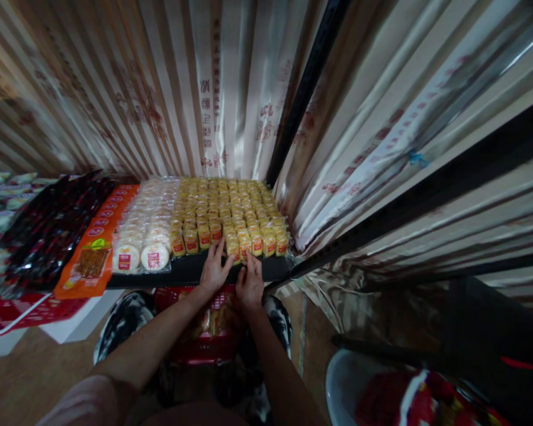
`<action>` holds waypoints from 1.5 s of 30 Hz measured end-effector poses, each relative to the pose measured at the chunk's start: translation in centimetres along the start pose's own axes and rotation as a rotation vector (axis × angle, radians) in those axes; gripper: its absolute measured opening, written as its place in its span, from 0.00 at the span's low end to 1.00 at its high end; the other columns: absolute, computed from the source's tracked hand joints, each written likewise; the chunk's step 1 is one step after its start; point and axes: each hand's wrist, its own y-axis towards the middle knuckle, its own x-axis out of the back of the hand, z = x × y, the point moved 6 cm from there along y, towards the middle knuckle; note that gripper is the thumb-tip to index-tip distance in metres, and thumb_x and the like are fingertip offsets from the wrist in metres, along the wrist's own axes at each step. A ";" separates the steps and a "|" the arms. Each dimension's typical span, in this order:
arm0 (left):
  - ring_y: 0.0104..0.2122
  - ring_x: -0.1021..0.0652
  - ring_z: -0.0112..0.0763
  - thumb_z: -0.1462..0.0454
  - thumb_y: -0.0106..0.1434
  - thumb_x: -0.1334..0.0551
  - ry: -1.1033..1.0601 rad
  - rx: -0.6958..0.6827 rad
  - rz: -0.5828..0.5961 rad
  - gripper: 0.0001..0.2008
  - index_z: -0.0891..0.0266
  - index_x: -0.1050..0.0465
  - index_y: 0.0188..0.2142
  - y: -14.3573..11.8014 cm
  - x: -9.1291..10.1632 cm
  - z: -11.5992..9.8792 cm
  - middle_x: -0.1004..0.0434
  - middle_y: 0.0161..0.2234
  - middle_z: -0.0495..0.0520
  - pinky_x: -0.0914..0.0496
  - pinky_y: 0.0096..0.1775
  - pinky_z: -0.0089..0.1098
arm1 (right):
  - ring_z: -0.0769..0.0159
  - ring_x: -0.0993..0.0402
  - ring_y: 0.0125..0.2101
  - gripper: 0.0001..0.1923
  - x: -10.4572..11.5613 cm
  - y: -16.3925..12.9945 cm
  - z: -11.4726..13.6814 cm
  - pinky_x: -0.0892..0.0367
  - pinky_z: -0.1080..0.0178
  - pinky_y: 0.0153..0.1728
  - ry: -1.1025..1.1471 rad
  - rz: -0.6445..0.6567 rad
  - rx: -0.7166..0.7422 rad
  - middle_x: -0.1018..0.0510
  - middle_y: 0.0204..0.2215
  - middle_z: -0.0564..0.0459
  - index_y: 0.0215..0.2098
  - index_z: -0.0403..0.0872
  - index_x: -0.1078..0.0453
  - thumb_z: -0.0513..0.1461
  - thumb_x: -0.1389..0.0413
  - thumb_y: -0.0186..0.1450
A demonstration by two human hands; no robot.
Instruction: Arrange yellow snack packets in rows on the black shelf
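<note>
Rows of small yellow wrapped snack packs [228, 204], with red labels on the front ones, stand close together on a black shelf [190, 266]. My left hand [213, 273] is at the front edge of these rows, its fingers stretched out against the packs beside a small gap in the front row. Just to the right, my right hand [250, 284] has its fingers extended, the tips touching the front packs from below. Both hands look open, though the packs partly hide the contact. Left of the yellow rows lie clear-wrapped round white crackers [154, 256].
An orange snack bag [91, 260] and dark shiny packets [53, 225] lie farther left. A red basket [204, 349] holding packets is below the shelf, between my legs. Striped curtains [231, 89] hang behind black posts. A pale basin [346, 378] with red packages sits lower right.
</note>
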 end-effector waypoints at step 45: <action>0.32 0.26 0.27 0.55 0.62 0.45 -0.031 0.082 -0.012 0.24 0.64 0.41 0.55 -0.3 2.0 -0.2 0.38 0.51 0.62 0.32 0.46 0.37 | 0.64 0.30 0.41 0.18 3.0 -5.8 1.4 0.32 0.58 0.43 0.078 -0.073 0.021 0.29 0.41 0.44 0.46 0.44 0.33 0.34 0.58 0.63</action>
